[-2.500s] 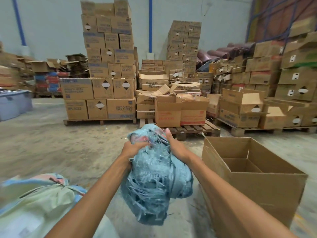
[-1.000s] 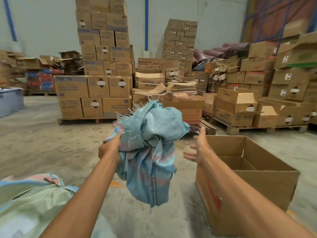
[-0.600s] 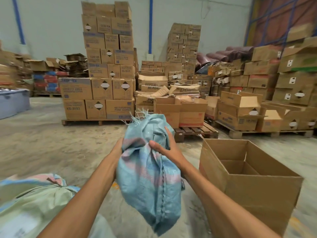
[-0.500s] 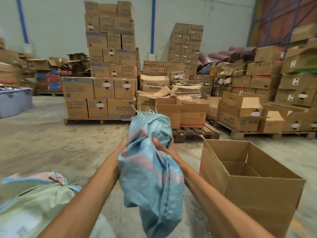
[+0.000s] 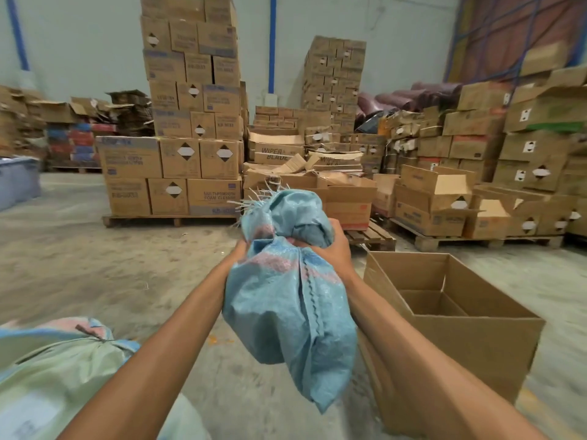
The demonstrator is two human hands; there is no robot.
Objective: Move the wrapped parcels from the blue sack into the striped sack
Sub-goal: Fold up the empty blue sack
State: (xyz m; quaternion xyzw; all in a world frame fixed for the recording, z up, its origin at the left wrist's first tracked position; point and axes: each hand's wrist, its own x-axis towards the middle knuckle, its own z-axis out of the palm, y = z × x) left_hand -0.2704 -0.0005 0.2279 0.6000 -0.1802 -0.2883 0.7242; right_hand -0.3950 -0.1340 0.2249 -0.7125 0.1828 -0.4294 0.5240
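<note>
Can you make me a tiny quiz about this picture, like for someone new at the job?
1. True or false: the blue sack is lying on the floor.
2. What stands open on the floor to the sack's right? A) a cardboard box B) a bucket C) a suitcase
3. Fill in: the left hand and the right hand grip the sack at its bunched ____.
Key: 1 false, both hands hold it up. 2 A. 3 neck.
</note>
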